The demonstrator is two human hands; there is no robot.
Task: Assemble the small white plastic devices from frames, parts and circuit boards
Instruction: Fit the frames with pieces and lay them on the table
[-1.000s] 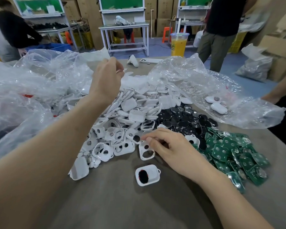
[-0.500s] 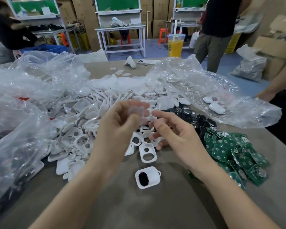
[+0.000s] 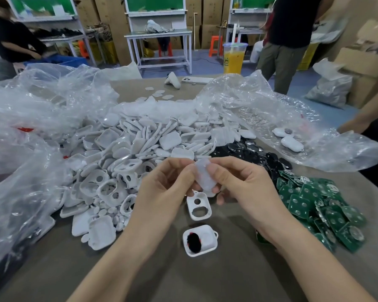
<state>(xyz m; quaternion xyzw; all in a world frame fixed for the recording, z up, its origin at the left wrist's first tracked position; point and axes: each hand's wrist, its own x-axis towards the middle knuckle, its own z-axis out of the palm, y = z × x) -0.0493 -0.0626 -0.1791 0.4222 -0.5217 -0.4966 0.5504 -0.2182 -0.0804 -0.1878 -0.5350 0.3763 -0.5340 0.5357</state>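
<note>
Both hands are coming together now, left hand (image 3: 162, 190) and right hand (image 3: 247, 188) pinching a clear pad (image 3: 203, 176) lengthwise, hovering right above the white frame (image 3: 199, 206) on the table (image 3: 227, 269).

A small translucent white part (image 3: 203, 177) is held up, tilted. Below it a white frame (image 3: 198, 206) with two holes lies flat. Nearer lies a white shell (image 3: 200, 239) holding a black piece.

Pile of plastic shells (image 3: 140, 153) left-centre on table (image 3: 205, 275), button discs (image 3: 249, 151) to its right, circuit boards (image 3: 321, 205) further right. Frame (image 3: 199, 207) in front of the pile, tray part (image 3: 200, 239) nearer still. Drink cup (image 3: 234, 58) at far edge.
</note>
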